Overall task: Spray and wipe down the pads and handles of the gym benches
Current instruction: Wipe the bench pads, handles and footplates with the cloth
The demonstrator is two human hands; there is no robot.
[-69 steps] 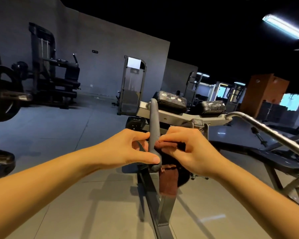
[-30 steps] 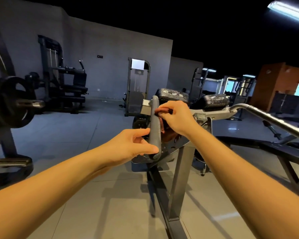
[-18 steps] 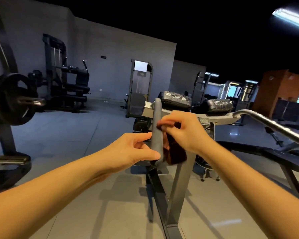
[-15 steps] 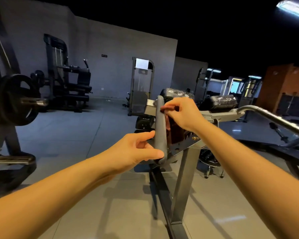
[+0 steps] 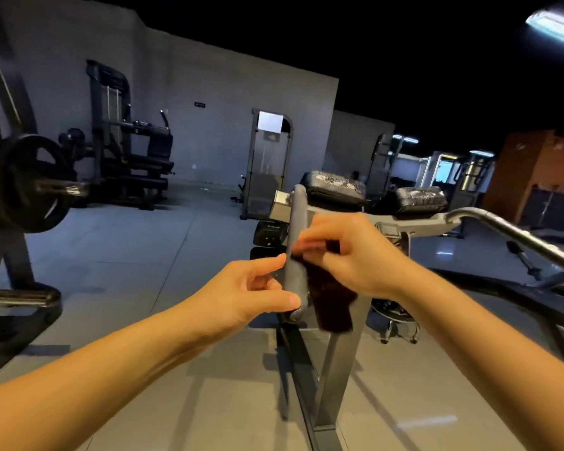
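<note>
The grey foam-sleeved handle [image 5: 295,255] stands nearly upright. The left hand [image 5: 241,294] pinches its lower end from the left; the right hand [image 5: 349,255], blurred, seems to clutch a dark maroon cloth [image 5: 331,297] against its right side, midway up.

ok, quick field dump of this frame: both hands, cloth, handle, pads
left grip: thumb and fingers pinch the lower end of the grey handle
right grip: holds the dark red cloth against the handle's right side, about mid-length
cloth: loose end hangs below the right grip
handle: near upright
pads: two, beyond the handle, tops speckled
background: weight plate far left
</note>
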